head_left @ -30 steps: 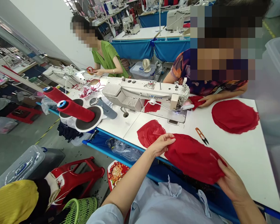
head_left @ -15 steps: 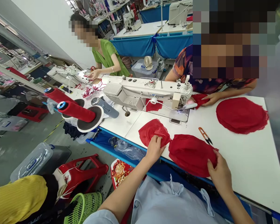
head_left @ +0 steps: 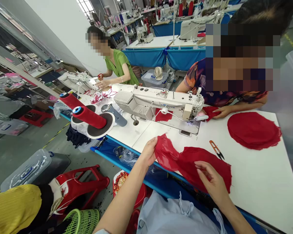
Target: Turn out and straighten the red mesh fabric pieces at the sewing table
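My left hand [head_left: 148, 152] pinches the left edge of a thin red fabric piece [head_left: 166, 154], lifting it slightly at the table's front edge. That piece runs into or overlaps a larger red fabric piece [head_left: 196, 154]; where they meet I cannot tell whether they are joined. Over the larger piece, my right hand [head_left: 211, 180] is held with its fingers apart and thumb loose, not gripping. Just beyond lie thread snips [head_left: 216, 149] with orange handles. A round stack of red fabric pieces [head_left: 254, 130] rests farther right.
A white sewing machine [head_left: 158, 100] stands across the table, with a co-worker's hand [head_left: 221, 112] on red fabric near its needle end. Red thread cones [head_left: 90, 117] and a grey bottle [head_left: 114, 114] stand left. A red stool [head_left: 83, 183] and green basket [head_left: 81, 221] are below.
My left hand has taken the thin red piece by its edge and drawn it left and up. My right hand has let go of the larger piece's right edge and moved left over it.
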